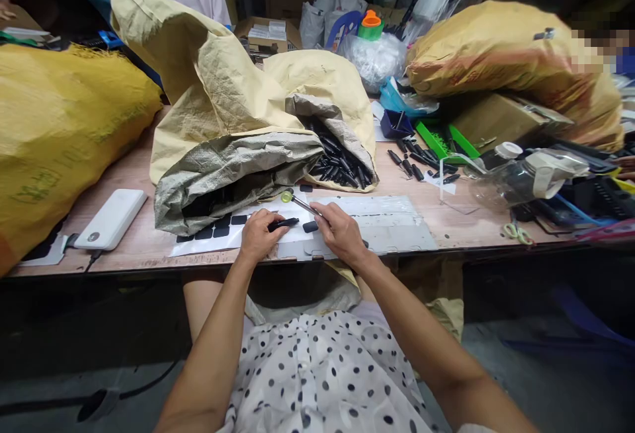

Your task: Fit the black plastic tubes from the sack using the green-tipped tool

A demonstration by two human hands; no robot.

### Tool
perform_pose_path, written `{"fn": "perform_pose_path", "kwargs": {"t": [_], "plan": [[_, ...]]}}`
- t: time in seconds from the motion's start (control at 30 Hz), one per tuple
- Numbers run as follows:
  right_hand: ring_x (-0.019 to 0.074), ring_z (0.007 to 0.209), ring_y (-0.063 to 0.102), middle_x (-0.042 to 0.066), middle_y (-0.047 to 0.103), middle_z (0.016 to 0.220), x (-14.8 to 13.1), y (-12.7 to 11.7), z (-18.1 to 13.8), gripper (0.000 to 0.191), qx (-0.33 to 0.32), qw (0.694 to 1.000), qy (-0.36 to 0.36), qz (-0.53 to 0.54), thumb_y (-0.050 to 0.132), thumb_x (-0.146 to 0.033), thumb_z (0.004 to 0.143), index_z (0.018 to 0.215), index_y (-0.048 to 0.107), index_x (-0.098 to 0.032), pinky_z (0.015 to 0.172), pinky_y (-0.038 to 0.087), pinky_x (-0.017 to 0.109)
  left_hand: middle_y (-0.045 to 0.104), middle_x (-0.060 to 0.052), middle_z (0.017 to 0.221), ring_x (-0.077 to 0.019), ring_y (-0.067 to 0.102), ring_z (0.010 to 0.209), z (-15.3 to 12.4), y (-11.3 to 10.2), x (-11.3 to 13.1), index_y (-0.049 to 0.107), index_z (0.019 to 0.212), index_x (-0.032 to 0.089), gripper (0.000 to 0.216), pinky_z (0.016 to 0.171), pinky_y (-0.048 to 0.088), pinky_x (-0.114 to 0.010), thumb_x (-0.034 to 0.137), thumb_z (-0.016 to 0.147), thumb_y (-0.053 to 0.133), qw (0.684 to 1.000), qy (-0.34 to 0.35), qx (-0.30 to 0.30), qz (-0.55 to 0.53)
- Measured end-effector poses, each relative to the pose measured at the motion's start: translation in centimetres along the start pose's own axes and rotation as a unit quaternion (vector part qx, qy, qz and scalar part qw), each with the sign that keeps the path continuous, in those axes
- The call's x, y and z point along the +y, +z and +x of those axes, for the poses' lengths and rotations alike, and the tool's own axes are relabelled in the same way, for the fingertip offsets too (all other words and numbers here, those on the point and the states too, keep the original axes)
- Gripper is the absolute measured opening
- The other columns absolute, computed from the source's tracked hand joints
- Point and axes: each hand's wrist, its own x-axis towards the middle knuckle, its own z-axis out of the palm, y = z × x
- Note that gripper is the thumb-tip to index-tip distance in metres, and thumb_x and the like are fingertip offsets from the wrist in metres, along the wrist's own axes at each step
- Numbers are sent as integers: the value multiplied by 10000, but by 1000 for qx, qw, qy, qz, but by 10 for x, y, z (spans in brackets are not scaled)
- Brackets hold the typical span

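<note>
My left hand [258, 235] is closed around a thin black stick-like part [284, 223], holding it level over a white sheet [218, 241] that carries black rectangular stickers. My right hand [340, 231] grips a small screwdriver with a yellow-green handle [297, 201], its tip down beside a black sticker [310, 227]. Both hands rest at the near edge of the wooden table [133, 175]. Just behind them an open woven sack [238, 155] spills several black parts [342, 162].
A white power bank [110, 219] lies at left beside a big yellow sack [59, 129]. At right are loose black parts [417, 162], green trays [436, 139], a clear plastic bottle [516, 175], scissors [518, 233] and another stuffed sack [510, 56]. People sit across the table.
</note>
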Motion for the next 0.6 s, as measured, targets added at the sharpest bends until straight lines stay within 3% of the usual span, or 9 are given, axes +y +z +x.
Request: {"fn": "perform_pose_path", "kwargs": {"t": [0.17, 0.4, 0.6], "plan": [[176, 861, 640, 41, 668, 962, -19, -4, -29, 401, -1, 998, -7, 68, 410, -237, 1044, 1387, 610, -291, 783, 541, 266, 668, -1, 848, -207, 616, 870, 1, -1, 0, 789, 901, 267, 138, 834, 497, -327, 289, 765, 785, 1000, -16, -11, -17], [161, 770, 619, 19, 631, 883, -20, 1, -45, 433, -48, 998, 22, 34, 450, -209, 1013, 1387, 627, -336, 676, 521, 232, 689, 1, 852, -206, 624, 874, 2, 1, 3, 791, 851, 276, 115, 829, 498, -328, 246, 741, 776, 999, -34, 1, -26], [164, 826, 638, 31, 648, 902, -21, -8, -43, 422, -4, 997, 35, 69, 411, -231, 1039, 1396, 624, -301, 770, 537, 254, 696, 4, 847, -209, 634, 880, 2, 2, 4, 795, 844, 280, 121, 848, 504, -341, 257, 731, 760, 999, -38, 5, -26]]}}
